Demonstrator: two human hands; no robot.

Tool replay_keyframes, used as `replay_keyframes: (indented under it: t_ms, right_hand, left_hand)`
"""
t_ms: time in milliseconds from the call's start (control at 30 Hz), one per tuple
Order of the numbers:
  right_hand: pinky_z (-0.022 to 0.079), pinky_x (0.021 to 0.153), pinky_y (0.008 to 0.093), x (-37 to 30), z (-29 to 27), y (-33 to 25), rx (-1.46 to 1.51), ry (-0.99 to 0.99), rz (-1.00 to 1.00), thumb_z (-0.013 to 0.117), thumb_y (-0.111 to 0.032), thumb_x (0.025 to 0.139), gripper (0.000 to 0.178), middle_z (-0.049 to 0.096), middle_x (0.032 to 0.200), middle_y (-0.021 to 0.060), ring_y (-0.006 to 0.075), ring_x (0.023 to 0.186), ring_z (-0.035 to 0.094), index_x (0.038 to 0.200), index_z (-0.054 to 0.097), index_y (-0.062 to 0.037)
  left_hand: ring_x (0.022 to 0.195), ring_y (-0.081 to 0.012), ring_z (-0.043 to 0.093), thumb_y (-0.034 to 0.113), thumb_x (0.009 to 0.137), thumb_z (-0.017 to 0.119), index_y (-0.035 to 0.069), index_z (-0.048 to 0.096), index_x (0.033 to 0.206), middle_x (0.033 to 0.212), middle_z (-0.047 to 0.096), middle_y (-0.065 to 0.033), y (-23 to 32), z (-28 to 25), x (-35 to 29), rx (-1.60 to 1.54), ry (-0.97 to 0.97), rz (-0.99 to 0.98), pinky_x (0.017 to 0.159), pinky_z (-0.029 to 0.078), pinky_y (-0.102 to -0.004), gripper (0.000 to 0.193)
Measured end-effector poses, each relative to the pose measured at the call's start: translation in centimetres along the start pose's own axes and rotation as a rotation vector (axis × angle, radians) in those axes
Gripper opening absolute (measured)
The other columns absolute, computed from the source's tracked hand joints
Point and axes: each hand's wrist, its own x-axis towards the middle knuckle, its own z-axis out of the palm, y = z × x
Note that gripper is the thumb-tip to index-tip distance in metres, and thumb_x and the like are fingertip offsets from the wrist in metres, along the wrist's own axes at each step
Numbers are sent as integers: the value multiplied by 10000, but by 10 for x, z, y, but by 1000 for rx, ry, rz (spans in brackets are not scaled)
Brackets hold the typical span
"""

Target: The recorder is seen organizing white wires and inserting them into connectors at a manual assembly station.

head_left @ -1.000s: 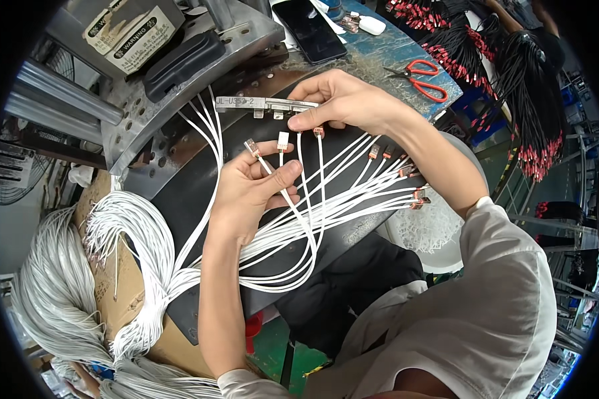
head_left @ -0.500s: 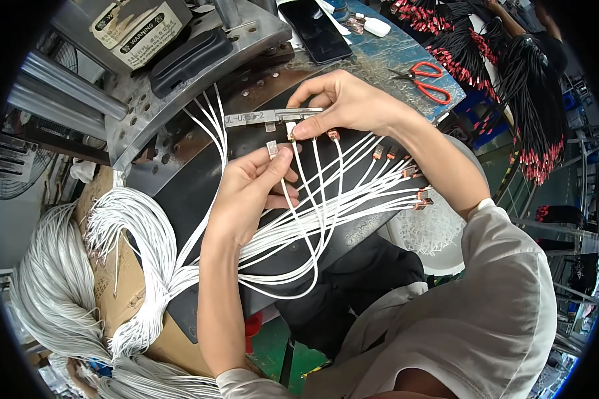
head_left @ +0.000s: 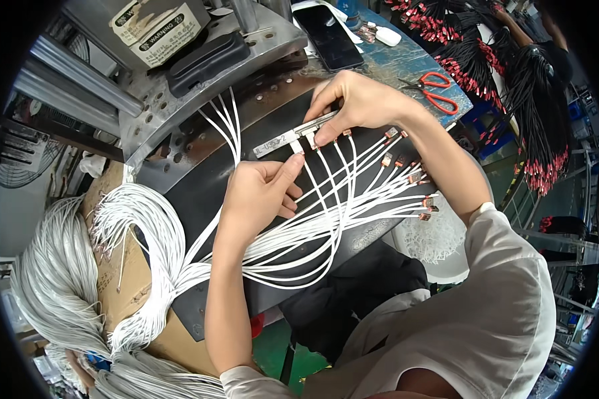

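My right hand (head_left: 365,103) pinches a narrow metal bar (head_left: 271,146) that has several white cables' plugs along its lower edge. Between my left thumb and fingers is a small USB plug (head_left: 297,147) on a white cable, brought up against the bar; whether it is fully seated I cannot tell. My left hand (head_left: 254,199) is closed around it, just left of my right thumb. Below both hands, white cables (head_left: 293,234) fan across a black work surface (head_left: 199,189). Their metal plugs with orange-red parts (head_left: 427,201) lie to the right.
A metal press (head_left: 206,60) stands at the back left. Thick white cable bundles (head_left: 56,279) hang at the left. Red-handled snips (head_left: 439,93) and a phone (head_left: 329,36) lie at the back. At right are a tub of clear plastic pieces (head_left: 432,243) and black cables (head_left: 539,120).
My left hand has brought the plug up to the bar's lower edge. The bar now tilts, its left end lower. The whole view has shifted slightly.
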Motion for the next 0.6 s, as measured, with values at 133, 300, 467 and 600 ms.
replay_keyframes:
  t_ms: [133,300,467,600]
  right_hand:
    - [543,802,353,13,-1,5,-355,-1,-252,896,-147,750,367,666,1135,111,216,915,674,1074,795,-6]
    - [523,846,392,14,23,9,-308,62,-326,849,-291,825,405,693,1001,142,294,966,672,1113,758,-20]
    - [521,840,398,12,25,10,-214,44,-277,817,-291,864,323,698,973,136,298,936,672,1046,777,-27]
    - [488,953,411,18,18,12,-425,129,-406,729,-278,950,332,698,1066,146,329,1046,657,1161,744,-22]
  left_hand:
    - [564,-94,653,333,1018,680,-30,790,942,640,694,-74,0,2,0,120,233,253,527,503,-264,387]
    - [524,-41,498,307,1008,710,-25,781,974,638,674,-45,-1,8,2,208,358,463,515,399,-244,341]
    - [531,-67,510,279,997,723,-29,775,956,655,689,-70,-7,8,4,245,434,544,531,405,-264,314]
    - [669,-271,636,190,941,744,0,776,907,760,702,-100,-13,-1,7,510,605,778,645,515,-379,196]
